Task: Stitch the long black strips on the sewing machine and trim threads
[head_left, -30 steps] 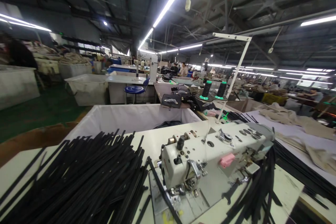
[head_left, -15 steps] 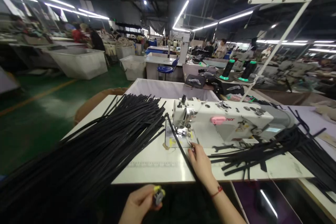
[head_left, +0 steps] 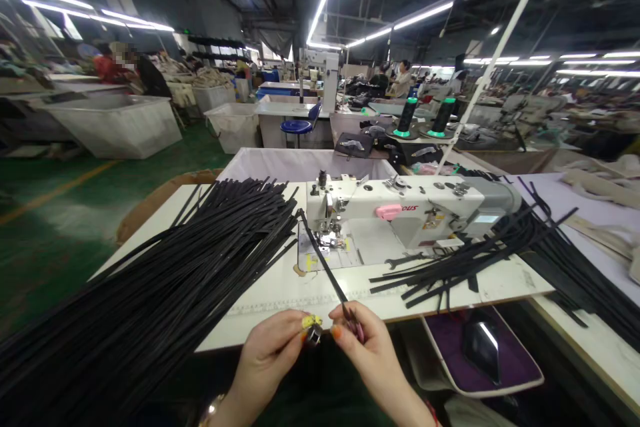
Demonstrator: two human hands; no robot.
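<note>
In my left hand [head_left: 273, 350] is a small metal piece [head_left: 313, 335] with a yellow part [head_left: 311, 321], pinched between thumb and fingers; its exact kind does not show clearly. Close on its right, my right hand [head_left: 373, 350] is closed around what look like small pink-handled thread snips [head_left: 358, 330], largely covered by the fingers. A single black strap [head_left: 323, 260] runs from beside the presser foot of the white sewing machine [head_left: 360, 217] down to my right fingertips. Both hands are over the table's front edge, a small gap between them.
A large heap of black straps [head_left: 200, 260] covers the table's left side. More straps [head_left: 450, 273] lie at the right, near a wrench [head_left: 405, 260]. Behind the machine stand a pale bin [head_left: 305, 161] and black thread cones [head_left: 407, 117]. A purple-lined tray [head_left: 445, 340] sits below the tabletop.
My right hand has come back from beside the presser foot to near my left hand. My left hand has risen slightly with the metal piece. The view has shifted to the right.
</note>
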